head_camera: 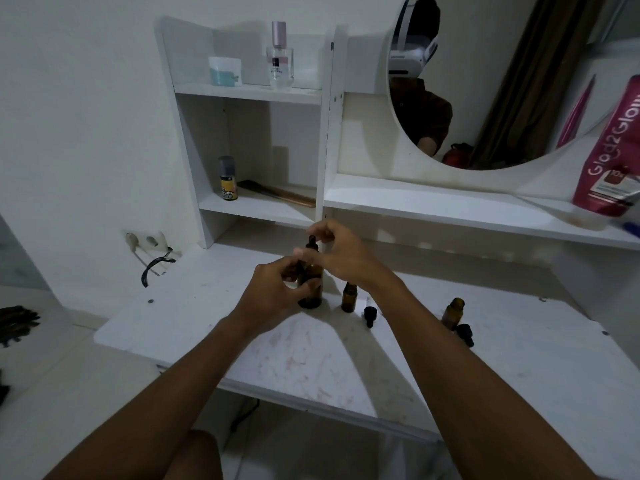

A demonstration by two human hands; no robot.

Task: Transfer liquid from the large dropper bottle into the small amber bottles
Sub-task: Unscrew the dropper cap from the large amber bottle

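Large dropper bottle (313, 277) in left hand (273, 296) grip, cap (311, 240) in right hand (337, 252) pinch, small amber bottle (349, 297) beside.

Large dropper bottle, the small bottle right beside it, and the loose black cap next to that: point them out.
large dropper bottle (316, 271): head view, on its amber body.
small bottle (349, 299): head view, middle of its body.
loose black cap (370, 312): head view, on its black collar.

A: Your left hand (277, 289) curls round the large dropper bottle (311, 284), forearm stretched forward.

B: And your right hand (341, 252) sits just above it, thumb and forefinger pinching its dropper cap (312, 240); your forearms converge.
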